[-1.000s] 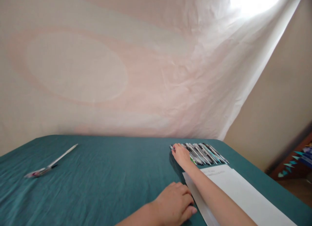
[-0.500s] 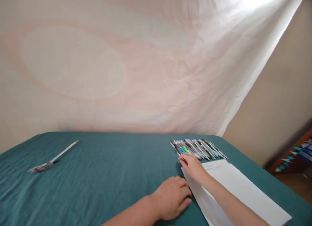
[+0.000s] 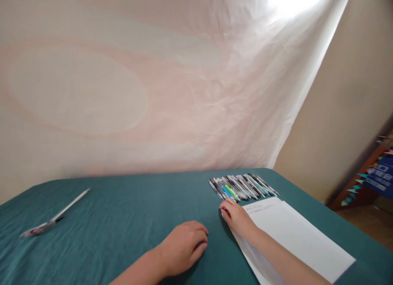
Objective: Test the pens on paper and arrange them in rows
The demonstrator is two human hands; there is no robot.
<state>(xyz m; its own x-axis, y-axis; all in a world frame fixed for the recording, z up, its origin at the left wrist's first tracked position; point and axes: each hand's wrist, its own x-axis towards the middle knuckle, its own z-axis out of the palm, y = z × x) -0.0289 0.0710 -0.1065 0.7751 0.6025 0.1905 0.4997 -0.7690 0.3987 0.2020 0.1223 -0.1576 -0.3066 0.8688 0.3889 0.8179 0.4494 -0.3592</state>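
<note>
Near the far left corner of a stack of white paper [image 3: 302, 236], my right hand [image 3: 238, 220] pinches the paper's edge between thumb and fingers. Faint writing runs along the top of the sheet, and my right forearm lies across its left part. My left hand [image 3: 186, 245] rests palm down on the green cloth [image 3: 129, 219], left of the paper and apart from it. Its fingers are loosely bent with nothing visible in them. Just beyond my right hand lies a row of pens [image 3: 242, 186], mostly grey and black, with a blue and a green one near its left end.
Far to the left lie a long white pen-like stick [image 3: 70, 204] and a small, blurred clear-and-pink item [image 3: 38, 229]. A pale curtain [image 3: 172, 96] hangs behind the table. At the far right is a brown surface with a blue sign [image 3: 380, 176].
My left hand has moved left, away from the paper's edge. My right hand stays at the paper's corner. The whole view has shifted and tilted slightly.
</note>
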